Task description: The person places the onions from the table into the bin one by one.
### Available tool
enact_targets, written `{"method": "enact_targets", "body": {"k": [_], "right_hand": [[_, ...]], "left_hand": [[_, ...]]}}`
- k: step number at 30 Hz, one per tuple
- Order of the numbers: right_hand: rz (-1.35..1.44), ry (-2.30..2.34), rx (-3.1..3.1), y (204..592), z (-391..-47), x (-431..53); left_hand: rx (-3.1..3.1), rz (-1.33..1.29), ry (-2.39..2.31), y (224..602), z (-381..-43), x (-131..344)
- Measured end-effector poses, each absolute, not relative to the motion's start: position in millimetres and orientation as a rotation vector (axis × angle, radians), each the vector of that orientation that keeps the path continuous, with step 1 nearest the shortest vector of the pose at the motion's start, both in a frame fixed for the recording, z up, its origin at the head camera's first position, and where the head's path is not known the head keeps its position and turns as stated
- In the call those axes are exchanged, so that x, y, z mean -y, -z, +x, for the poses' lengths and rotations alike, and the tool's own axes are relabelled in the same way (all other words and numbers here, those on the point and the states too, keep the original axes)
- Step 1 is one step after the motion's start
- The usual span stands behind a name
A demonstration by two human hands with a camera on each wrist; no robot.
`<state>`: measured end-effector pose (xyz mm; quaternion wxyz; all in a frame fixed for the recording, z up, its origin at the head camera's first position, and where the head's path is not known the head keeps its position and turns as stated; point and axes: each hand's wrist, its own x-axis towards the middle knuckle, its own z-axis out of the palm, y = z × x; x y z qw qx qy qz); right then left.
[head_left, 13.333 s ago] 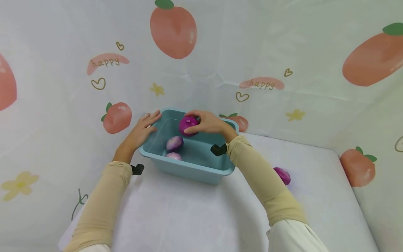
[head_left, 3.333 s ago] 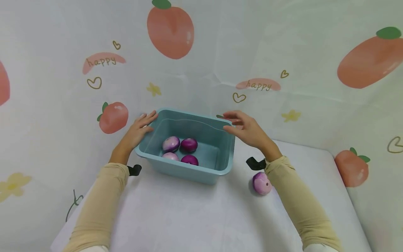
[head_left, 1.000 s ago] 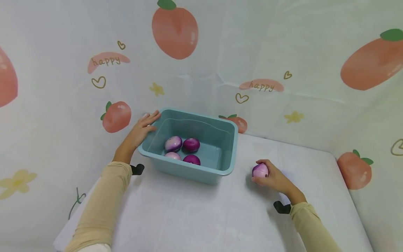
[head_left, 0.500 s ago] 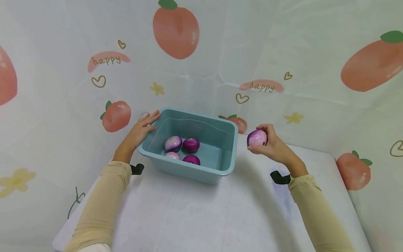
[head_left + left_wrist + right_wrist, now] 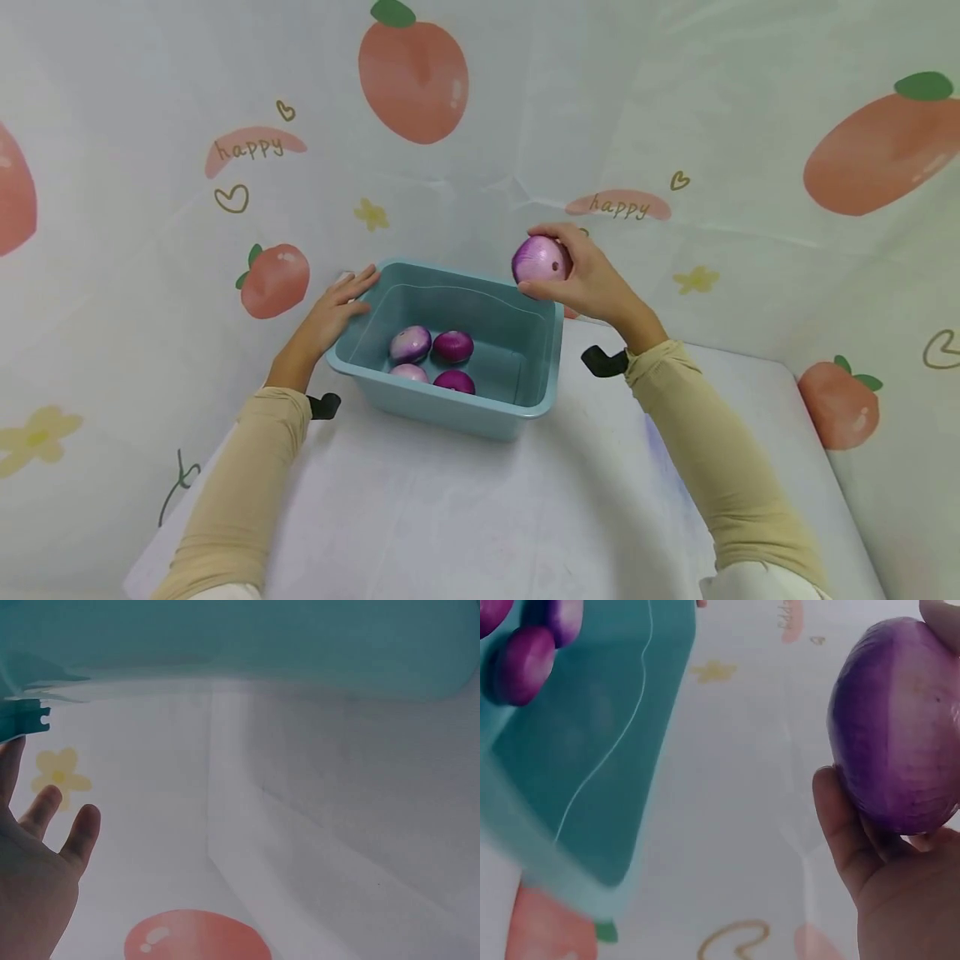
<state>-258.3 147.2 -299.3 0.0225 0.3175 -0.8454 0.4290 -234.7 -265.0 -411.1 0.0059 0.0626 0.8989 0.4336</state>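
Observation:
My right hand grips a pale purple onion between thumb and fingers, raised at the back right corner of a blue plastic bin. In the right wrist view the held onion shows a dark purple side and a paler one. My left hand rests on the bin's left rim with its fingers extended. On the bin floor, toward the left, lie several onions: a pale one with a purple edge, a dark one, another dark one and a pale one partly hidden by the front wall.
The bin stands on a white-covered table near its back edge. Behind hangs a white curtain printed with peaches, hearts and flowers. A faint purplish stain marks the cloth beside the right forearm.
The right hand released a dark onion in the bin, then picked the pale onion off the table at right and carried it up and left to the bin. The left hand stayed on the rim.

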Motion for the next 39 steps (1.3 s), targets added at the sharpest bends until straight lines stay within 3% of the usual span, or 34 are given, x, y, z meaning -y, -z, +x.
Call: {"method": "enact_targets", "body": {"k": [8, 18, 30, 39], "right_hand": [[1.112, -1.333, 2.628, 306, -277, -97], [1.192, -1.387, 2.789, 343, -289, -47], [1.150, -1.488, 2.885, 378, -290, -26], [1.041, -1.152, 3.079, 389, -292, -31]], "left_hand": [[-2.822, 0.187, -1.330, 412, -235, 268], [-2.813, 0.225, -1.379, 413, -237, 268], [-2.809, 0.235, -1.387, 414, -239, 267], [-2.800, 0.241, -1.379, 412, -236, 264]]}}
